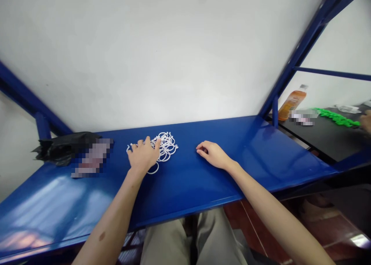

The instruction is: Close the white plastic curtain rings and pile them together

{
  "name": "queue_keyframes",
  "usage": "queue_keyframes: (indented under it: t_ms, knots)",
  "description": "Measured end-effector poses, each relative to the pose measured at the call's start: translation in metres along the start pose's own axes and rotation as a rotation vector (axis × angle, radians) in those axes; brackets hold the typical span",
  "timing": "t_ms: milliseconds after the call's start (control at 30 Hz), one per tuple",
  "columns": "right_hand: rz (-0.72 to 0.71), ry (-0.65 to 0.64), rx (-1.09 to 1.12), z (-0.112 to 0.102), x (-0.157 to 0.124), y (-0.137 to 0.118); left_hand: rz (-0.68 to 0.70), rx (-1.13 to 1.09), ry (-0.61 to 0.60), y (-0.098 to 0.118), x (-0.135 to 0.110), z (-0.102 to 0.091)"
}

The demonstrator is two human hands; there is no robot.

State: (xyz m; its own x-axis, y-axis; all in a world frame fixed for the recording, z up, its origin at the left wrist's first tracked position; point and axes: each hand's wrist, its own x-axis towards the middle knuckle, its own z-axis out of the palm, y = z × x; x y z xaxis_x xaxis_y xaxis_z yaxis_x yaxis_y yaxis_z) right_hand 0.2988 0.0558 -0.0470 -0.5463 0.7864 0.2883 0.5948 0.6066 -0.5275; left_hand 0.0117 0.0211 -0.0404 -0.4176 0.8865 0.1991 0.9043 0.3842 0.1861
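Note:
A loose pile of white plastic rings (166,146), each with a small knob like a looped cable tie, lies on the blue table. My left hand (143,153) is spread palm down over the pile's left side, fingers apart, covering part of it. One single ring (153,168) shows beside its wrist. To the right of the pile, apart from it, my right hand (213,153) rests on its side on the tabletop. Its fingers are curled in towards the thumb, with a dark gap between them and nothing visible inside.
The blue table (185,195) backs onto a white wall. At its left lie a black plastic bag (58,149) and a blurred-out item (94,158). Blue metal posts (275,112) flank both ends. On a dark table at right are an orange drink bottle (292,102), green linked pieces (337,117) and another person's hand (366,122).

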Motion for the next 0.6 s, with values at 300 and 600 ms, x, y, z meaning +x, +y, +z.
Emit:
queue_keyframes:
  t_ms: [300,600]
  knots:
    - [0.014,0.001,0.011,-0.001,0.0,0.0,0.131,-0.014,0.064,-0.006,0.009,0.011]
    - [0.009,0.008,0.025,-0.001,0.0,0.003,0.105,-0.332,0.191,-0.013,0.023,0.01]
